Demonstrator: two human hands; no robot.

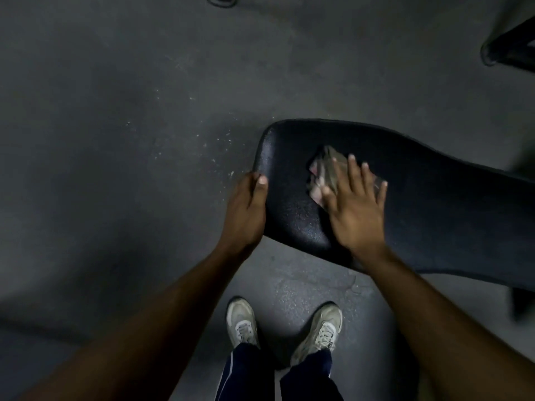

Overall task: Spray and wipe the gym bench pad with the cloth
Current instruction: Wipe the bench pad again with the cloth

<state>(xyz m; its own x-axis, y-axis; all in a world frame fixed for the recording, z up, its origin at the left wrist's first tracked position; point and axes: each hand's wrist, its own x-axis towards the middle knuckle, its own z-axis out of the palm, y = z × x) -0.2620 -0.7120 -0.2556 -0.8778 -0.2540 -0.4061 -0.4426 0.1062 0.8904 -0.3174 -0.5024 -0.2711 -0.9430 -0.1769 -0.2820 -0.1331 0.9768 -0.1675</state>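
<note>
On the rounded end of the bench pad [405, 204], the right hand [357, 209] is pressing the cloth [322, 172] flat with fingers spread wide, while the left hand [246, 209] is curling around the pad's outer edge, steadying it. To wipe well, I judge the palm should be keeping even pressure and working in overlapping passes from that end along the pad. No spray bottle is showing, and no brand or writing is legible.
</note>
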